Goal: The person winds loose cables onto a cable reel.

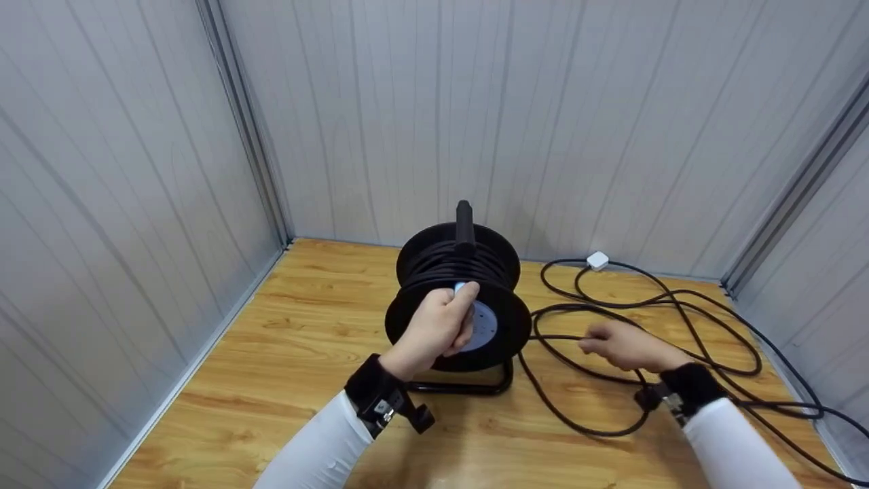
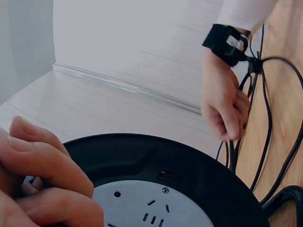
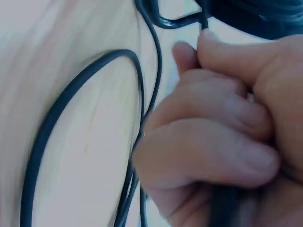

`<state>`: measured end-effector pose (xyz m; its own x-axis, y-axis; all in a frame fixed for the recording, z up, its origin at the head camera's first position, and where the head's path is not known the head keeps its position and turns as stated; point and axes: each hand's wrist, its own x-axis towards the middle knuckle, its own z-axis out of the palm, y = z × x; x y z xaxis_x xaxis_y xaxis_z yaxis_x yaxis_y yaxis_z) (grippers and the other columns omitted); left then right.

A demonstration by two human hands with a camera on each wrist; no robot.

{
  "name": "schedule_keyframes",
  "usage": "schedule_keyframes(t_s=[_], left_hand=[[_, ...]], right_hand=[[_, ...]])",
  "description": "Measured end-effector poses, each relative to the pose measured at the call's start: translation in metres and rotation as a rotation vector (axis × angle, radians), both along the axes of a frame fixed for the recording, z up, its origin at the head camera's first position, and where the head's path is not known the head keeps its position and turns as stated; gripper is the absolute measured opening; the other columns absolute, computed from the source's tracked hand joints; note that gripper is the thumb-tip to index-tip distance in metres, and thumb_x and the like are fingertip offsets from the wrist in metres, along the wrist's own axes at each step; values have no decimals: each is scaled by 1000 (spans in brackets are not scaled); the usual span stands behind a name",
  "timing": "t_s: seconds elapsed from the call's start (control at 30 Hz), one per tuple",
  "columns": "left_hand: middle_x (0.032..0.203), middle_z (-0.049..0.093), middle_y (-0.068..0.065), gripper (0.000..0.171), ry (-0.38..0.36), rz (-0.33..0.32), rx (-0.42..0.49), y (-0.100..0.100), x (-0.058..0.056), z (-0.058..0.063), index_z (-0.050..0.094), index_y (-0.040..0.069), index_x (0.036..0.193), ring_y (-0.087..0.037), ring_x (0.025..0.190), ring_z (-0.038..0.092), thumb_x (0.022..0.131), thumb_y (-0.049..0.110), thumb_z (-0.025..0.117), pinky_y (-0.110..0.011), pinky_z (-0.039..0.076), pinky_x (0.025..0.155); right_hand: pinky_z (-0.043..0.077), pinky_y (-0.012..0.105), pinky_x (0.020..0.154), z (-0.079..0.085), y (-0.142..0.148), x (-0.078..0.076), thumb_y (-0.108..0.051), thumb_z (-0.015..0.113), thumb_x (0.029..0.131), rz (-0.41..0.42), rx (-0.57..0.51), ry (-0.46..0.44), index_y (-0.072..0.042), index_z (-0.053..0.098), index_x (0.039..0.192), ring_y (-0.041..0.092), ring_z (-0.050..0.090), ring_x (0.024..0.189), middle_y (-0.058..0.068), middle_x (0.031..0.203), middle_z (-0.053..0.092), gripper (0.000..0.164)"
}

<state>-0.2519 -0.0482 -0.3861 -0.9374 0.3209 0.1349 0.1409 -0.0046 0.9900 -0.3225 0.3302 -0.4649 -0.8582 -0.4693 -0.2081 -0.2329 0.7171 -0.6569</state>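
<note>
Wall panels (image 1: 529, 102): pale, wood-grained, on the left, back and right; grey trim runs down both rear corners.
Wooden surface (image 1: 305, 326): bounded by the panels; a broad stretch of board lies between the reel and the left panel, more in front of the reel. The right side is taken up by cable.
Cable reel (image 1: 509, 305): upright near the back panel, about mid-width; black flanges, cable wound between them.
Black cable (image 3: 37, 151): loose loops right of the reel, crossing one another and reaching the right panel.
Sleeves (image 1: 319, 441): white, on both arms.
Left hand (image 1: 440, 322): fingers curled round a blue-tipped knob at the reel's front face, thumb uppermost.
Right hand (image 1: 631, 346): fingers folded in, gripping the cable just right of the reel.
Stand (image 1: 461, 389): black tube, its front bar resting on the wood.
Wrist straps (image 1: 380, 397): black, one per wrist.
Face disc (image 2: 151, 203): grey, with socket slots and a screw; any lettering too small to read.
Carry handle (image 1: 464, 224): black, above the windings.
White plug (image 1: 597, 261): near the back panel, cable joined to it.
Blue-tipped knob (image 1: 459, 286): mostly hidden by fingers.
</note>
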Motion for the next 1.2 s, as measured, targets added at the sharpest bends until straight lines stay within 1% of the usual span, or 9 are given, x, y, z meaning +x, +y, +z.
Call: schedule_keyframes(t_s=[0.1, 0.3, 0.4, 0.53, 0.6, 0.73, 0.87, 1.1, 1.2], left_hand=[[45, 42, -4, 66, -6, -11, 2, 2, 0, 0, 47, 10, 55, -14, 34, 32, 104, 54, 51, -27, 28, 35], [44, 43, -4, 66, 8, 4, -3, 2, -1, 1, 48, 9, 56, -13, 34, 32, 103, 55, 51, -26, 29, 34], [45, 43, -4, 66, 8, 1, -2, 2, -1, 1, 48, 9, 56, -13, 34, 32, 103, 56, 52, -26, 29, 34], [45, 42, -5, 66, -6, -21, 17, 4, -1, 0, 47, 8, 57, -14, 34, 30, 103, 56, 52, -27, 27, 34], [45, 42, -5, 66, -9, -25, 26, 4, -1, -1, 47, 8, 57, -14, 34, 30, 103, 55, 52, -27, 27, 34], [45, 42, -5, 67, -11, -23, 35, 5, 0, -2, 47, 8, 56, -14, 33, 30, 104, 54, 51, -27, 27, 34], [44, 41, -4, 68, -6, -23, 35, 6, -1, -2, 47, 8, 56, -14, 33, 30, 104, 56, 51, -27, 26, 34], [43, 41, -4, 69, -17, -22, 25, 7, -1, -3, 47, 7, 55, -14, 32, 29, 103, 57, 51, -27, 27, 34], [43, 42, -4, 68, -16, -13, 36, 6, 0, -3, 47, 7, 56, -14, 32, 30, 103, 57, 51, -27, 27, 34]], right_hand=[[37, 24, 50, 9, 21, 4, -40, 55, 106, -50, -8, 45, -8, 65, 103, 9, 42, 55, -4, 70, 50, 34], [34, 31, 58, 21, 37, 9, -50, 56, 103, -136, 135, 463, -23, 67, 92, 14, 45, 60, -3, 73, 54, 31], [32, 30, 56, 22, 41, 7, -53, 58, 101, -153, 175, 453, -21, 62, 85, 14, 42, 57, -4, 68, 47, 36], [30, 30, 54, 20, 52, 4, -56, 61, 99, -168, 147, 240, -16, 58, 78, 14, 35, 54, -4, 64, 38, 44], [30, 30, 52, 22, 59, 3, -57, 62, 97, -192, 119, 197, -16, 55, 73, 13, 32, 52, -5, 62, 36, 48], [33, 29, 52, 34, 66, 7, -61, 66, 93, -314, 98, 369, -14, 57, 73, 14, 39, 54, -3, 64, 46, 51], [35, 31, 56, 44, 66, 10, -58, 66, 95, -387, 110, 546, -10, 66, 91, 19, 48, 63, 4, 77, 60, 48], [35, 29, 57, 45, 81, 11, -57, 66, 95, -267, 138, 409, -15, 63, 80, 16, 45, 61, -1, 71, 51, 44], [32, 28, 54, 49, 89, 16, -63, 68, 90, -286, 203, 472, -17, 53, 71, 15, 41, 55, -3, 64, 44, 52]])
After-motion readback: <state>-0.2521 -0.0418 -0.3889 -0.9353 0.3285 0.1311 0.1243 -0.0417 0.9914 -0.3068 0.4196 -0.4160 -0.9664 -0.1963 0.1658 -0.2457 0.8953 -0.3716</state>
